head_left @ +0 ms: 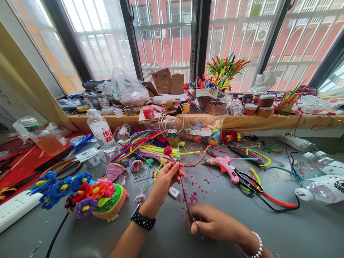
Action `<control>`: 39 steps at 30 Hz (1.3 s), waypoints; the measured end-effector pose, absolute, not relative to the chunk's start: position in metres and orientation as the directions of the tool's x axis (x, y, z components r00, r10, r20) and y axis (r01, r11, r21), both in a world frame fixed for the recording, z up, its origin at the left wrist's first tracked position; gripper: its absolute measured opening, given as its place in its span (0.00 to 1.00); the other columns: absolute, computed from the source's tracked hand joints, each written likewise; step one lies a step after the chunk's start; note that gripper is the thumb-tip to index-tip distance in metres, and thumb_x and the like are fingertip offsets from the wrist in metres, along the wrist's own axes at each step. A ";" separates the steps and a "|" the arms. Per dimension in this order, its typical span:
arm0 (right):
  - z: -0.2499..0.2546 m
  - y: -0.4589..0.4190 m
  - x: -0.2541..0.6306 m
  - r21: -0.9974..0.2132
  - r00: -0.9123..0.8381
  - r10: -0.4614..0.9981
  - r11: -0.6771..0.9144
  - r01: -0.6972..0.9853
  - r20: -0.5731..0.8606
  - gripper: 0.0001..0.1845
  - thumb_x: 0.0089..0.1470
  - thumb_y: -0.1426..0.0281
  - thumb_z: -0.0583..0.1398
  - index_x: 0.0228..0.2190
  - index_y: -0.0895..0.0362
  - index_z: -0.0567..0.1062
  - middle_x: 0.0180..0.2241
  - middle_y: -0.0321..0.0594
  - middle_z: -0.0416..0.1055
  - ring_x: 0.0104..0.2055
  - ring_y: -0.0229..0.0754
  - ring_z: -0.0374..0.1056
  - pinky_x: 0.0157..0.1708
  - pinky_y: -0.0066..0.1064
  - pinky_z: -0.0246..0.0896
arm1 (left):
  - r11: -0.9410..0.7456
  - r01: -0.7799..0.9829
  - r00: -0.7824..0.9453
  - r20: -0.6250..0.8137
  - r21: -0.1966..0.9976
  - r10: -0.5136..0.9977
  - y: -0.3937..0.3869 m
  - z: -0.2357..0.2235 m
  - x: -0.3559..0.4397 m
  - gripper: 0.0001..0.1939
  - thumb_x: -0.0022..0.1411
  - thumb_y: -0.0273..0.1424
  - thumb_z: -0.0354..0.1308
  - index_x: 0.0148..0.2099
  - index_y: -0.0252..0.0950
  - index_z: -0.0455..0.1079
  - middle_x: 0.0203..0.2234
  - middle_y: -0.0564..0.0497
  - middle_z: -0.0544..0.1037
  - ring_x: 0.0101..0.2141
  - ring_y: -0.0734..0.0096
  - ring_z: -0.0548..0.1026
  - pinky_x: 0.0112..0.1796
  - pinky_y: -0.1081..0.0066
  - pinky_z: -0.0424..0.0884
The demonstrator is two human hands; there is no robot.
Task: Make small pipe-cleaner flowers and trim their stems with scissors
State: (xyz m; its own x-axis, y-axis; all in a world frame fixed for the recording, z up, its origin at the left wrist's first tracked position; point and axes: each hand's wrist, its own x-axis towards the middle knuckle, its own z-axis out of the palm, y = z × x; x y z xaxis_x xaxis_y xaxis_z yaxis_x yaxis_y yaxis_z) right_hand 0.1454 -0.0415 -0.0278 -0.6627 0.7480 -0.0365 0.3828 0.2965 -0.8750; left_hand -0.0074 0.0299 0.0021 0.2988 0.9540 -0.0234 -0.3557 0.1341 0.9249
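Note:
My left hand [167,179], with a black dotted watch band on its wrist, pinches a crimson pipe cleaner. The pipe cleaner's curled flower-like head [168,151] stands above my fingers, and its stem runs down past them. In front of it, my right hand [212,223] is closed around slim metal scissors [189,211]. Their blades point up along the lower stem; whether they touch it I cannot tell. Pink fuzz scraps [192,197] lie scattered on the grey table just beyond the scissors. A small white block [173,192] rests beside my left hand.
Pipe-cleaner flowers [64,186] and a green decorated piece [114,200] stand at left. To the right are a pink glue gun [224,166], black-handled scissors [248,182] and a fallen bottle [322,189]. Loose pipe cleaners [150,143] lie behind, below the crowded sill [166,120].

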 end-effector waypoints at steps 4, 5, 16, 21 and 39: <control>-0.027 -0.039 0.144 -0.881 -0.626 0.780 0.280 0.381 -0.023 0.27 0.49 0.47 0.44 0.23 0.59 0.63 0.23 0.33 0.59 0.25 0.33 0.53 0.24 0.23 0.49 | 0.117 -0.393 0.246 -0.019 0.912 0.969 0.031 -0.001 -0.009 0.08 0.50 0.32 0.56 0.30 0.31 0.68 0.19 0.54 0.71 0.18 0.84 0.64 0.21 0.83 0.62; -0.026 -0.039 0.144 -0.884 -0.618 0.786 0.272 0.380 -0.024 0.28 0.48 0.47 0.44 0.22 0.59 0.63 0.23 0.33 0.59 0.25 0.33 0.54 0.24 0.23 0.49 | 0.114 -0.399 0.235 -0.019 0.910 0.972 0.032 -0.001 -0.010 0.08 0.50 0.32 0.56 0.30 0.31 0.68 0.19 0.54 0.71 0.18 0.84 0.64 0.21 0.83 0.63; -0.030 -0.035 0.153 -0.857 -0.572 0.812 0.209 0.470 -0.116 0.26 0.49 0.48 0.44 0.21 0.59 0.60 0.22 0.33 0.57 0.24 0.33 0.51 0.23 0.23 0.48 | 0.112 -0.500 0.149 -0.041 0.859 0.988 0.034 0.001 -0.011 0.10 0.44 0.32 0.61 0.30 0.31 0.71 0.22 0.51 0.74 0.21 0.82 0.68 0.24 0.81 0.66; -0.022 -0.032 0.168 -0.846 -0.643 0.760 0.281 0.453 -0.092 0.31 0.47 0.45 0.43 0.23 0.60 0.64 0.25 0.36 0.59 0.27 0.36 0.54 0.28 0.26 0.52 | 0.102 -0.484 0.137 -0.039 0.869 0.990 0.035 -0.001 -0.013 0.10 0.43 0.33 0.62 0.28 0.31 0.72 0.20 0.53 0.74 0.19 0.84 0.66 0.20 0.83 0.61; -0.023 -0.041 0.155 -0.873 -0.691 0.721 0.298 0.386 -0.059 0.32 0.47 0.44 0.41 0.29 0.60 0.65 0.25 0.35 0.60 0.25 0.33 0.54 0.23 0.23 0.50 | 0.264 -0.412 0.389 -0.094 0.872 0.917 0.028 -0.004 -0.003 0.10 0.45 0.34 0.60 0.27 0.31 0.72 0.17 0.54 0.70 0.18 0.84 0.63 0.21 0.82 0.58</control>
